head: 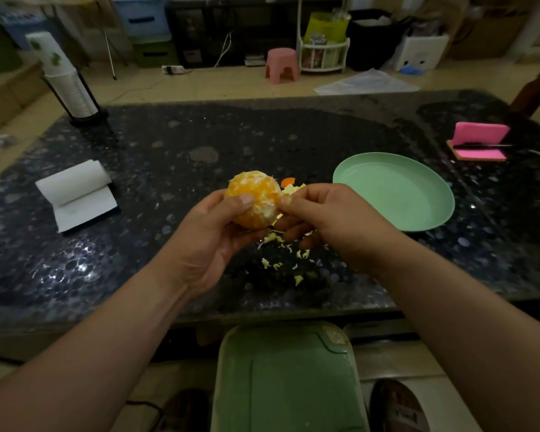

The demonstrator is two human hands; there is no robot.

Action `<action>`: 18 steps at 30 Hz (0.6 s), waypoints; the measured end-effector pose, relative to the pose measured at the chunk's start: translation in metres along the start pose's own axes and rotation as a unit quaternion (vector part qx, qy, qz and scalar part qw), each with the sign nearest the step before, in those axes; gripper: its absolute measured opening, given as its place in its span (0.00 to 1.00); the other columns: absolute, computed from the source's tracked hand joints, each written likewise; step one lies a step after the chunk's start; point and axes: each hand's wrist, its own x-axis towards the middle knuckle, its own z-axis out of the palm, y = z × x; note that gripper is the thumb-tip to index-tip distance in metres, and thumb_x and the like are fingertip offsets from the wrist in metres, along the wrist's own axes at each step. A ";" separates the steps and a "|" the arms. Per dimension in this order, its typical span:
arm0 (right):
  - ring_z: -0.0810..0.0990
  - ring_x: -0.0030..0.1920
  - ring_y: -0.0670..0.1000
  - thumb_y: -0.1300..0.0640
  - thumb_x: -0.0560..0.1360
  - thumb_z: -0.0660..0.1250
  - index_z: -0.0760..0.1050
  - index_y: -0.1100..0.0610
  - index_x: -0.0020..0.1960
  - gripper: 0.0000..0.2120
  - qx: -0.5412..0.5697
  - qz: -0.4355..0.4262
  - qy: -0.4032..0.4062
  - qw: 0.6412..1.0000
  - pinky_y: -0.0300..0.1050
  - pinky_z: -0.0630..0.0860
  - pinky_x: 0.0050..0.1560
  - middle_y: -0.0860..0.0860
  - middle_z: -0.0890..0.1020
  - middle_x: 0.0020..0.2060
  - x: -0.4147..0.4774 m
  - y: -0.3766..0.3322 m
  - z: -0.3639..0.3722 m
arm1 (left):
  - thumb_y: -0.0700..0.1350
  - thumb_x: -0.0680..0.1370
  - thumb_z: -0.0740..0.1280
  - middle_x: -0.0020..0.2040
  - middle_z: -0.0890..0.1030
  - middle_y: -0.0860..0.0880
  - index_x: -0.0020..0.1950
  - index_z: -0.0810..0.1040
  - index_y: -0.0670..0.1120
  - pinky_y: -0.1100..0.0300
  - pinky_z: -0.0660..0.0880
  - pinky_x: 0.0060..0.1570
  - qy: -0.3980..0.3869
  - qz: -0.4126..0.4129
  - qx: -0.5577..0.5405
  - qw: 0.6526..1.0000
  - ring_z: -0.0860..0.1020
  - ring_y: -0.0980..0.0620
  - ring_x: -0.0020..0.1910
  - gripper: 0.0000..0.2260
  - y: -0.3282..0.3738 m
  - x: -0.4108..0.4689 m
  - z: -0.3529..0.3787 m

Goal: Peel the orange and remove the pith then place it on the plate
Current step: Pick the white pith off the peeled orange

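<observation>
Over table (pixel 169 145) | 1 orange (pixel 258 194) | left hand (pixel 211 241) holds, right hand (pixel 331 216) pinches | 1 plate (pixel 396 194)

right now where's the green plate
In the head view the green plate lies on the dark table, right of centre, just beyond the right hand and nearer than the pink notepad.

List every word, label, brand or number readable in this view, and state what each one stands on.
Nothing in this view can be read.
Blue box, far left: pale lettering, too blurred to read.
Yellow bag, at the back: faint print, too blurred to read.
Shoe insole, bottom right: label, too blurred to read.
Orange and plate: no writing.
</observation>
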 end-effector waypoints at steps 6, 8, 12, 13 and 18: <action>0.84 0.38 0.48 0.57 0.84 0.70 0.80 0.62 0.51 0.08 -0.020 -0.042 0.012 0.999 0.38 0.78 0.35 0.55 0.88 0.40 0.000 -0.001 0.001 | 0.48 0.75 0.71 0.67 0.83 0.38 0.70 0.79 0.40 0.53 0.84 0.52 -0.002 -0.015 -0.013 1.000 0.83 0.45 0.60 0.25 0.001 -0.003 0.002; 0.84 0.37 0.48 0.58 0.83 0.70 0.80 0.60 0.49 0.06 -0.020 -0.053 0.016 0.998 0.39 0.77 0.34 0.54 0.88 0.38 -0.001 -0.002 0.002 | 0.49 0.76 0.70 0.65 0.84 0.41 0.69 0.80 0.42 0.54 0.84 0.52 -0.016 -0.031 -0.031 0.999 0.84 0.46 0.59 0.23 0.003 -0.005 0.003; 0.84 0.37 0.49 0.61 0.81 0.70 0.79 0.57 0.45 0.06 -0.005 -0.066 0.020 0.998 0.40 0.76 0.34 0.53 0.87 0.37 -0.001 -0.003 0.003 | 0.52 0.76 0.69 0.64 0.83 0.41 0.73 0.78 0.43 0.56 0.84 0.49 -0.038 -0.059 -0.061 0.996 0.83 0.46 0.57 0.27 0.006 -0.007 0.003; 0.84 0.37 0.49 0.61 0.81 0.70 0.79 0.56 0.45 0.06 -0.001 -0.067 0.018 0.998 0.40 0.76 0.34 0.53 0.87 0.38 -0.001 -0.003 0.003 | 0.52 0.76 0.69 0.64 0.83 0.41 0.74 0.77 0.43 0.56 0.84 0.48 -0.040 -0.063 -0.068 0.995 0.82 0.45 0.58 0.27 0.007 -0.007 0.003; 0.84 0.38 0.49 0.61 0.81 0.69 0.80 0.57 0.46 0.05 0.000 -0.078 0.012 0.997 0.41 0.76 0.35 0.54 0.87 0.38 0.000 -0.002 0.002 | 0.53 0.78 0.68 0.63 0.83 0.42 0.75 0.77 0.43 0.57 0.83 0.46 -0.050 -0.066 -0.084 0.993 0.83 0.47 0.55 0.27 0.007 -0.009 0.001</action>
